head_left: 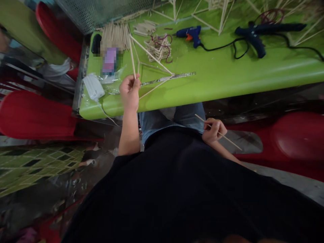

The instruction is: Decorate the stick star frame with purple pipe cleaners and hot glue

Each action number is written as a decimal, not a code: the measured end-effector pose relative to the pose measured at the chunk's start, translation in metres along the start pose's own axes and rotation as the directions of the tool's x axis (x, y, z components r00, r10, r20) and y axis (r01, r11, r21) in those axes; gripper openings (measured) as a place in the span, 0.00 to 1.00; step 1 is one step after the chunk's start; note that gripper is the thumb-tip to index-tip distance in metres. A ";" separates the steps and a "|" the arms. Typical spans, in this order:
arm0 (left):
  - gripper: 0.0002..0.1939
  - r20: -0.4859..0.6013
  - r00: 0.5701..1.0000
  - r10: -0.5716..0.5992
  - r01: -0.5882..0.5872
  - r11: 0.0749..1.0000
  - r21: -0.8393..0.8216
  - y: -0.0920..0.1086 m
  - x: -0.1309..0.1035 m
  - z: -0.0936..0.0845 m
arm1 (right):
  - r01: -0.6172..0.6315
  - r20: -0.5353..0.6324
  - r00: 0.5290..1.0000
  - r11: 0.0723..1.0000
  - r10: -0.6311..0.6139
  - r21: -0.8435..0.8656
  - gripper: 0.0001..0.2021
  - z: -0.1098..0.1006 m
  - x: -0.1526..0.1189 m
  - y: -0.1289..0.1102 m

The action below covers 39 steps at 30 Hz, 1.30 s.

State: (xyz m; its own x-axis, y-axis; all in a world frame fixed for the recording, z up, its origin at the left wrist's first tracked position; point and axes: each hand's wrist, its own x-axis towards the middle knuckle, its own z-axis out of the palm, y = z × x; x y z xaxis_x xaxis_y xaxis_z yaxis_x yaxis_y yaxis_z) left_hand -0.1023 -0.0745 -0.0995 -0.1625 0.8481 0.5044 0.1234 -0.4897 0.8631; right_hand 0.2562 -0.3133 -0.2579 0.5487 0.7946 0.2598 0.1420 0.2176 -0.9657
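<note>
My left hand [131, 90] is over the front left of the green table, fingers closed on a frame of thin wooden sticks [154, 59]. Its sticks meet in corners, one near the stick pile and another to the right. Beneath the frame lies a narrow, stained strip [186, 75]. Down by my right thigh, off the table, my right hand [214, 130] pinches a single wooden stick [230, 139] that slants down to the right. Behind the frame sits a heap of short sticks [158, 49] with dark red wire pieces on it.
The green table [227, 74] carries a blue glue gun [191, 33], a second dark glue gun [253, 38] with its cord, and more stick frames [220, 17] behind. At left are a stick pile [117, 35] and a white power adapter [93, 87]. Red chairs [298, 135] stand on both sides.
</note>
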 end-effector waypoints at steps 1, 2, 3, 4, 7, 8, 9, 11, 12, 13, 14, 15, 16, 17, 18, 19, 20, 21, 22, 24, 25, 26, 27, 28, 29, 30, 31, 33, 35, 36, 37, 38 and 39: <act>0.31 0.001 1.000 0.000 0.000 1.000 0.002 0.001 -0.001 0.000 | -0.002 0.016 1.000 1.000 0.002 0.002 0.20 0.001 0.000 0.002; 0.32 -0.001 1.000 0.000 0.000 1.000 0.002 0.001 -0.001 0.000 | -0.005 0.030 1.000 1.000 0.005 0.005 0.20 0.001 0.000 0.005; 0.32 -0.008 1.000 -0.001 0.001 1.000 -0.002 0.002 -0.001 0.000 | -0.009 0.043 0.999 1.000 0.008 0.007 0.20 0.001 0.000 0.007; 0.32 -0.016 1.000 -0.003 0.003 1.000 -0.011 0.002 -0.001 0.000 | -0.012 0.054 0.998 1.000 0.011 0.010 0.20 0.001 -0.001 0.009; 0.31 -0.021 1.000 -0.007 0.006 0.999 -0.042 0.003 -0.002 0.000 | -0.015 0.079 0.997 1.000 0.014 0.019 0.20 0.002 -0.002 0.013; 0.30 -0.020 1.000 -0.004 0.003 0.999 -0.049 0.004 -0.002 0.001 | -0.013 0.083 0.996 1.000 0.011 0.023 0.20 0.002 -0.003 0.014; 0.30 -0.018 1.000 -0.002 0.001 0.999 -0.052 0.004 -0.002 0.001 | -0.010 0.088 0.996 1.000 0.007 0.026 0.20 0.002 -0.004 0.014; 0.32 -0.023 1.000 0.000 -0.001 0.999 -0.044 0.005 -0.002 0.002 | -0.002 0.088 0.996 1.000 -0.001 0.031 0.19 0.003 -0.006 0.014; 0.32 -0.028 1.000 -0.003 0.002 0.999 -0.033 0.005 -0.001 0.002 | 0.002 0.087 0.996 1.000 -0.005 0.031 0.20 0.003 -0.007 0.014; 0.33 -0.033 0.999 -0.008 0.008 1.000 -0.018 0.005 -0.001 0.002 | 0.005 0.086 0.996 0.999 -0.008 0.032 0.20 0.002 -0.007 0.014; 0.34 -0.037 0.999 -0.015 0.014 1.000 -0.006 0.004 -0.001 0.002 | 0.008 0.085 0.996 0.999 -0.011 0.033 0.20 0.002 -0.008 0.015; 0.34 -0.040 0.999 -0.020 0.020 1.000 0.001 0.004 -0.001 0.002 | 0.012 0.084 0.996 0.999 -0.015 0.037 0.20 0.000 -0.009 0.016; 0.35 -0.042 0.999 -0.021 0.021 1.000 -0.001 0.003 -0.001 0.002 | 0.016 0.083 0.996 0.999 -0.019 0.042 0.20 -0.001 -0.010 0.018; 0.35 -0.039 0.999 -0.020 0.020 1.000 -0.009 0.002 -0.001 0.001 | 0.020 0.082 0.996 0.999 -0.024 0.048 0.20 -0.003 -0.010 0.019; 0.35 -0.032 0.999 -0.015 0.015 1.000 -0.018 0.001 -0.001 0.001 | 0.024 0.079 0.996 0.998 -0.028 0.055 0.20 -0.005 -0.010 0.022; 0.36 -0.025 1.000 -0.008 0.007 1.000 -0.025 0.000 -0.001 0.000 | 0.028 0.076 0.997 0.998 -0.032 0.061 0.20 -0.007 -0.010 0.024; 0.36 -0.019 1.000 0.000 -0.001 1.000 -0.026 -0.001 -0.001 0.000 | 0.030 0.071 0.997 0.997 -0.035 0.065 0.20 -0.009 -0.010 0.027; 0.35 -0.016 1.000 0.007 -0.008 1.000 -0.024 -0.002 -0.002 -0.001 | 0.031 0.066 0.997 0.997 -0.036 0.067 0.20 -0.011 -0.009 0.030; 0.35 -0.019 1.000 0.013 -0.014 1.000 -0.020 -0.003 -0.002 -0.001 | 0.031 0.060 0.998 0.997 -0.036 0.068 0.21 -0.012 -0.008 0.033; 0.35 -0.042 0.999 0.020 -0.021 1.000 -0.011 -0.004 -0.004 -0.001 | 0.027 0.046 0.998 0.997 -0.031 0.069 0.22 -0.013 -0.007 0.040; 0.35 -0.056 0.998 0.021 -0.021 1.000 -0.004 -0.004 -0.005 -0.001 | 0.023 0.041 0.999 0.997 -0.026 0.070 0.23 -0.013 -0.006 0.043; 0.34 -0.065 0.998 0.021 -0.021 1.000 0.002 -0.004 -0.006 -0.001 | 0.017 0.037 0.999 0.997 -0.020 0.072 0.24 -0.013 -0.006 0.046; 0.34 -0.071 0.997 0.023 -0.022 1.000 0.008 -0.005 -0.006 -0.002 | 0.009 0.036 0.999 0.997 -0.011 0.073 0.23 -0.013 -0.007 0.048; 0.34 -0.067 0.997 0.023 -0.023 1.000 0.011 -0.005 -0.006 -0.002 | -0.001 0.037 0.999 0.997 -0.001 0.073 0.23 -0.012 -0.008 0.050; 0.34 -0.057 0.998 0.026 -0.026 1.000 0.011 -0.007 -0.005 -0.004 | -0.012 0.039 0.999 0.997 0.009 0.071 0.23 -0.012 -0.009 0.052; 0.34 -0.046 0.998 0.029 -0.029 1.000 0.009 -0.008 -0.004 -0.005 | -0.021 0.041 0.999 0.997 0.019 0.069 0.23 -0.012 -0.011 0.053; 0.34 -0.035 0.999 0.033 -0.033 0.999 0.008 -0.010 -0.003 -0.006 | -0.030 0.042 0.999 0.997 0.027 0.066 0.22 -0.011 -0.013 0.054; 0.34 -0.018 0.999 0.043 -0.043 0.999 0.006 -0.015 -0.001 -0.009 | -0.041 0.040 0.998 0.997 0.039 0.060 0.22 -0.010 -0.016 0.055; 0.33 -0.009 0.999 0.054 -0.054 0.999 -0.001 -0.018 0.000 -0.010 | -0.044 0.035 0.998 0.997 0.042 0.057 0.21 -0.008 -0.017 0.056; 0.33 -0.009 0.998 0.056 -0.056 0.998 -0.007 -0.019 0.000 -0.010 | -0.044 0.033 0.999 0.997 0.042 0.056 0.21 -0.007 -0.017 0.056; 0.33 -0.015 0.998 0.056 -0.056 0.998 -0.015 -0.019 0.000 -0.009 | -0.043 0.032 0.999 0.998 0.041 0.054 0.21 -0.006 -0.016 0.056; 0.33 -0.028 0.998 0.053 -0.053 0.998 -0.022 -0.019 0.000 -0.008 | -0.042 0.033 0.999 0.998 0.040 0.052 0.21 -0.006 -0.015 0.056; 0.33 -0.046 0.998 0.047 -0.049 0.998 -0.028 -0.019 -0.001 -0.007 | -0.041 0.035 0.999 0.998 0.039 0.048 0.21 -0.005 -0.014 0.056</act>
State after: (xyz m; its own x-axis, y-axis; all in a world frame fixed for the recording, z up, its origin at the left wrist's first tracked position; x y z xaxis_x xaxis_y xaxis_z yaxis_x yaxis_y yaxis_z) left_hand -0.1114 -0.0673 -0.1162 -0.2011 0.8138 0.5453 0.1038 -0.5358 0.8379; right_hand 0.2607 -0.3153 -0.3162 0.5247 0.8219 0.2217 0.0798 0.2118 -0.9740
